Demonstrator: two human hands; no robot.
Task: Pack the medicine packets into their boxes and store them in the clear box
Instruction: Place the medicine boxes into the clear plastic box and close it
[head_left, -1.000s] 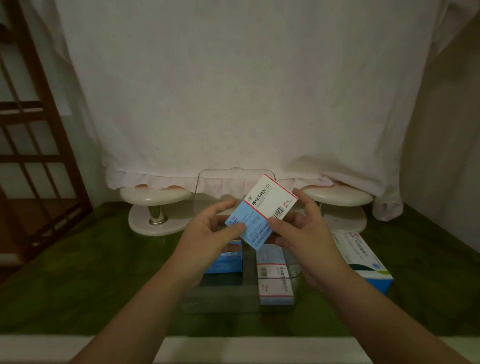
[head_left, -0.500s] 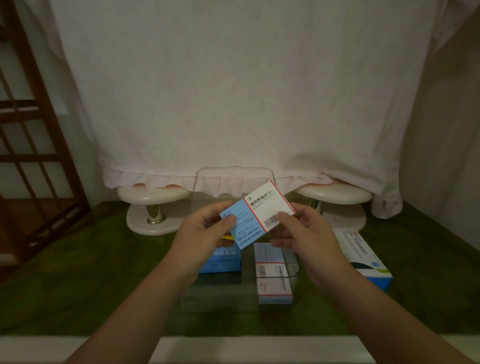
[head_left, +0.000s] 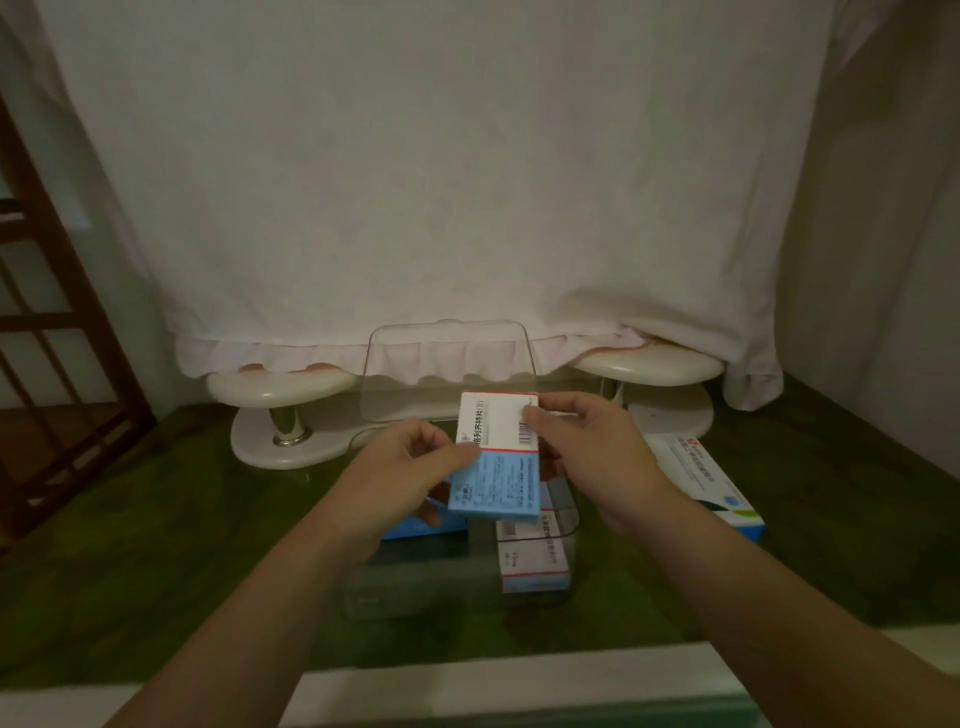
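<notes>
Head view: left hand (head_left: 410, 473) and right hand (head_left: 592, 447) both grip one medicine box (head_left: 498, 457) above the clear box (head_left: 563, 525).

held medicine box (head_left: 497, 457): white end, black Chinese characters, partly legible "列齐特片", plus barcode | blue half: small print unreadable | other boxes: print too blurred

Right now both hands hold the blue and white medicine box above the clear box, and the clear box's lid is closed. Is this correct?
Not quite. The head view shows the lid standing open behind the clear box, not closed. The rest holds: the left hand and right hand hold the blue and white medicine box above it.
</notes>
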